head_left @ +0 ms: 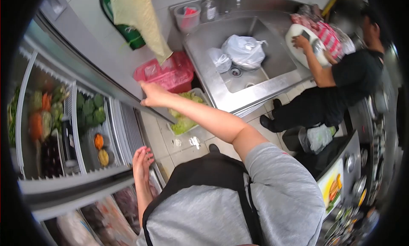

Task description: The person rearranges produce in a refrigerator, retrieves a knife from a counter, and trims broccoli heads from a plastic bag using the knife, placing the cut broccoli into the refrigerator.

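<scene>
My right hand (154, 94) reaches across from the right and grips the edge of the refrigerator door (102, 63). Lower down, my left hand (142, 161) is raised in front of the open refrigerator with its fingers loosely bent and nothing visible in them. Inside the refrigerator, broccoli (90, 109) lies behind a rack divider, near two small cups of orange (99, 140) and yellow (103, 157) food. Carrots (40, 124) and dark eggplants (51, 154) are further left. Below them are compartments with wrapped packages (108, 216).
A pink bin (168, 73) and a tray of lettuce (185, 124) stand on the floor beyond the door. White bags (243, 52) lie in the steel sink (251, 92). At the right, a co-worker (349, 75) handles a white board (298, 54). A counter holds a cutting board (328, 182).
</scene>
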